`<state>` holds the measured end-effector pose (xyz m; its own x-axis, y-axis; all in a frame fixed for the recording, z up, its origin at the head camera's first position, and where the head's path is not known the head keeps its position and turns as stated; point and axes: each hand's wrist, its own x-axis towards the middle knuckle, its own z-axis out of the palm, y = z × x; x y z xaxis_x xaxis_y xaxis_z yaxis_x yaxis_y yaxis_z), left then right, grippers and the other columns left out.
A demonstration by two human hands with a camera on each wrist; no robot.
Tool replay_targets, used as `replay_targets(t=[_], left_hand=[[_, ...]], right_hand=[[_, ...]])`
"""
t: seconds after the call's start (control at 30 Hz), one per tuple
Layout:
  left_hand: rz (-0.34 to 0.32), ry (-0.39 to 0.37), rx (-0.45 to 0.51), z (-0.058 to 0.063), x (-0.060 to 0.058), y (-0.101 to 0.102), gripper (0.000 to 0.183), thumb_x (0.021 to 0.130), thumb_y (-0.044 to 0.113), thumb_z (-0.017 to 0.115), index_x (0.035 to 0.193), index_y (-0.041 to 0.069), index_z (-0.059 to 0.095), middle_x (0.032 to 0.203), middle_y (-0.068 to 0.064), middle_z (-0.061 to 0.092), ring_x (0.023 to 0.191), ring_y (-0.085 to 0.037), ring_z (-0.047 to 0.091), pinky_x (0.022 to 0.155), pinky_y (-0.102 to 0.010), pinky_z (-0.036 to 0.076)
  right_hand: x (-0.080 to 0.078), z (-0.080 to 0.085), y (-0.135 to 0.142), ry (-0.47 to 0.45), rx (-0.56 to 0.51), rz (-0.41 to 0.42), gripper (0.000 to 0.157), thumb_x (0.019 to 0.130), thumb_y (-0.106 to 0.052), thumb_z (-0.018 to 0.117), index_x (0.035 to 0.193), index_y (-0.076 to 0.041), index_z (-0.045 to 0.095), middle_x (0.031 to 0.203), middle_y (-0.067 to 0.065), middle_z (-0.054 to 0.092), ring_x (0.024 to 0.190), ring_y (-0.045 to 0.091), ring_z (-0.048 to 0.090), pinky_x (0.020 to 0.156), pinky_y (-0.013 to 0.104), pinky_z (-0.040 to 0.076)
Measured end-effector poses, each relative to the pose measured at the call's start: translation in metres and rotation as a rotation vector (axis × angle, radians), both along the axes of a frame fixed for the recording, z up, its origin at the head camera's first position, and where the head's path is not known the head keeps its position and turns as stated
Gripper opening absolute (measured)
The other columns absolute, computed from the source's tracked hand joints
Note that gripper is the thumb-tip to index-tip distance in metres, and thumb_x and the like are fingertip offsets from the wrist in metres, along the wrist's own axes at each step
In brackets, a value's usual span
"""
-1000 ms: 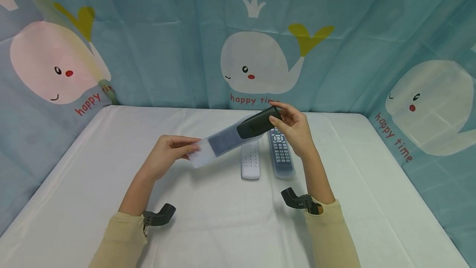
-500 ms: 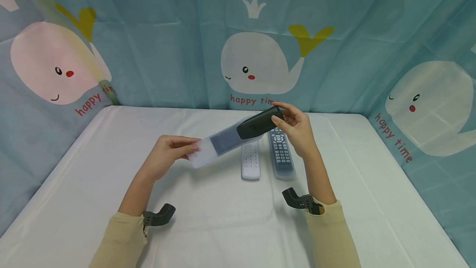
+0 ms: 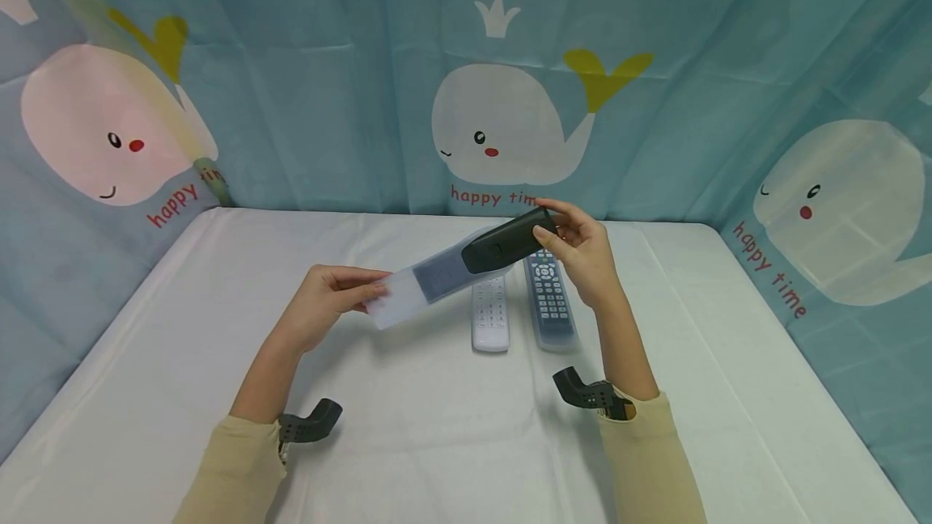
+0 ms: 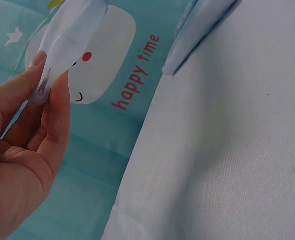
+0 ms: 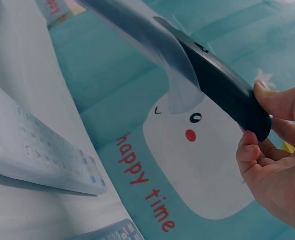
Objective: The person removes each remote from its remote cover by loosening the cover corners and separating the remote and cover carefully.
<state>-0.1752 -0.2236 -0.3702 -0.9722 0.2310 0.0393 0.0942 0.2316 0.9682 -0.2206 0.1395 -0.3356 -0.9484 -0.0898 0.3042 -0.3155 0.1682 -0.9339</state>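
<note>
A black remote control (image 3: 502,245) is held up in the air, tilted, partly inside a translucent plastic sleeve (image 3: 396,302). My right hand (image 3: 582,253) pinches the remote's bare upper end between thumb and fingers, as the right wrist view also shows. The sleeve's lower left end is pinched by my left hand (image 3: 328,302); in the left wrist view that sleeve end (image 4: 70,42) is bunched between thumb and fingers. The remote's lower half shows dark through the plastic, and its back faces the head camera.
On the white table (image 3: 437,435), a white remote (image 3: 491,318) and a dark remote in a clear cover (image 3: 552,306) lie side by side behind the raised sleeve. A blue curtain (image 3: 349,103) with whale prints hangs along the table's far edge and sides.
Both hands keep their hold. The right hand has shifted very slightly to the right with the black remote, and a little less of the remote lies in the sleeve.
</note>
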Motion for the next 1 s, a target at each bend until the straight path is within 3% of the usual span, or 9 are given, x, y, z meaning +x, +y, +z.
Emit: replay_targets(t=[0.3, 1.0], left_hand=[[0.006, -0.008, 0.008, -0.0005, -0.0002, -0.0005, 0.032, 0.100, 0.002, 0.070, 0.129, -0.013, 0.069, 0.105, 0.003, 0.078, 0.088, -0.007, 0.071, 0.079, -0.025, 0.062], [0.014, -0.015, -0.010, 0.0007, 0.0006, -0.0026, 0.033, 0.100, 0.003, 0.072, 0.129, -0.012, 0.069, 0.110, -0.001, 0.077, 0.089, -0.008, 0.071, 0.081, -0.024, 0.062]], right_hand=[[-0.0002, 0.0003, -0.0001, 0.018, 0.033, -0.027, 0.044, 0.100, 0.000, 0.070, 0.144, -0.001, 0.063, 0.106, 0.009, 0.065, 0.093, 0.013, 0.063, 0.081, 0.022, 0.054], [-0.0028, 0.0005, 0.0050, -0.008, -0.025, 0.018, 0.046, 0.101, 0.004, 0.066, 0.147, 0.003, 0.057, 0.114, 0.015, 0.058, 0.089, 0.004, 0.072, 0.082, 0.023, 0.062]])
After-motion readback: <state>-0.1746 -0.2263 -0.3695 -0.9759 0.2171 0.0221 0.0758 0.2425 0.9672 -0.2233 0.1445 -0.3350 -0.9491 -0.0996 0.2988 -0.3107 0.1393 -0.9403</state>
